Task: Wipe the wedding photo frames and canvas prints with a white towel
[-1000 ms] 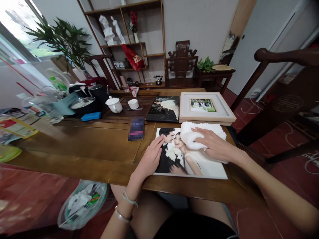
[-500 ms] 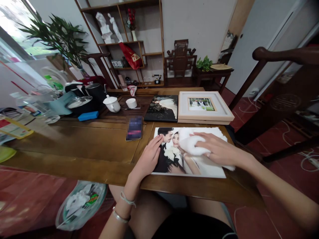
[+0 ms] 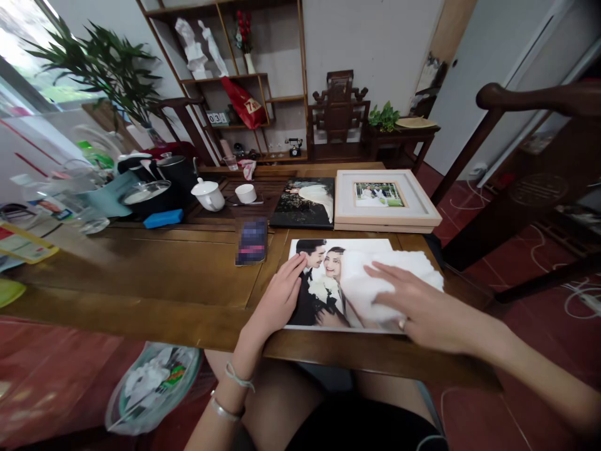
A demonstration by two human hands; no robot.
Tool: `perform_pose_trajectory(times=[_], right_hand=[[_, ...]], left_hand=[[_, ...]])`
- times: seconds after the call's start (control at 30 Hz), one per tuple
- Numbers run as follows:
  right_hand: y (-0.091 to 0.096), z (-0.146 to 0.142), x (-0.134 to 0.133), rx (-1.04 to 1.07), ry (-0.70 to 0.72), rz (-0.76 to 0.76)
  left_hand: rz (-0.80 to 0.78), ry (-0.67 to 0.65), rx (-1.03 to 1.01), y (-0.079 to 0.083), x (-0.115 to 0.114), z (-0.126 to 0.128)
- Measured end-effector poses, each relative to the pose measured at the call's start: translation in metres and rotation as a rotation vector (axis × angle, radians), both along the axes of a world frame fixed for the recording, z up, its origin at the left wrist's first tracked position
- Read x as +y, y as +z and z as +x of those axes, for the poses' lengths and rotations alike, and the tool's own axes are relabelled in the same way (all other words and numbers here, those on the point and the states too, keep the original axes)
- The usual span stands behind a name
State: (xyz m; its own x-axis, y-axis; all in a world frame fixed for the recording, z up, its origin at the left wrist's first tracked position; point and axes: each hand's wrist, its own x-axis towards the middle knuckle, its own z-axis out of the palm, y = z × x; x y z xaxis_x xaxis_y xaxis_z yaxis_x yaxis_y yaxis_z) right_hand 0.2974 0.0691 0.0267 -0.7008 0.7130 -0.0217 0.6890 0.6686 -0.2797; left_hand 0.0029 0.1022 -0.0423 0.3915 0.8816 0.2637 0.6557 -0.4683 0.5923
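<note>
My right fingers [image 3: 382,273] lie spread and flat on the cloth [image 3: 408,266], pressing it down rather than gripping it. The cloth covers the right half of the photo [image 3: 319,275] and runs on past my fingertips, away and to the right. My left hand [image 3: 277,300], fingers together and flat, rests on the photo's left edge. The photo lies at the near edge of the table [image 3: 141,269], its long axis left to right, with the couple's heads pointing away from me. My right hand [image 3: 425,310] is the one on the cloth.

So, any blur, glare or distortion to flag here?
Head view: the window at upper left is blown out; the right hand and white cloth are smeared by motion blur, while the left hand on the photo print looks sharp; the phone screen is pixelated; the frame's edges stretch and soften.
</note>
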Motion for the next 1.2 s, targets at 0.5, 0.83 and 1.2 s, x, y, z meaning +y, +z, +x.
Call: perform_pose_trajectory(times=[0.5, 0.83, 1.2], right_hand=[[-0.023, -0.012, 0.030, -0.008, 0.026, 0.185], [-0.025, -0.002, 0.046, -0.045, 0.019, 0.154], [-0.012, -0.033, -0.044, -0.010, 0.152, -0.063]], left_hand=[[-0.010, -0.012, -0.008, -0.002, 0.002, -0.002], [-0.035, 0.003, 0.000, -0.003, 0.002, -0.002], [-0.038, 0.008, -0.004, -0.001, 0.000, -0.001]])
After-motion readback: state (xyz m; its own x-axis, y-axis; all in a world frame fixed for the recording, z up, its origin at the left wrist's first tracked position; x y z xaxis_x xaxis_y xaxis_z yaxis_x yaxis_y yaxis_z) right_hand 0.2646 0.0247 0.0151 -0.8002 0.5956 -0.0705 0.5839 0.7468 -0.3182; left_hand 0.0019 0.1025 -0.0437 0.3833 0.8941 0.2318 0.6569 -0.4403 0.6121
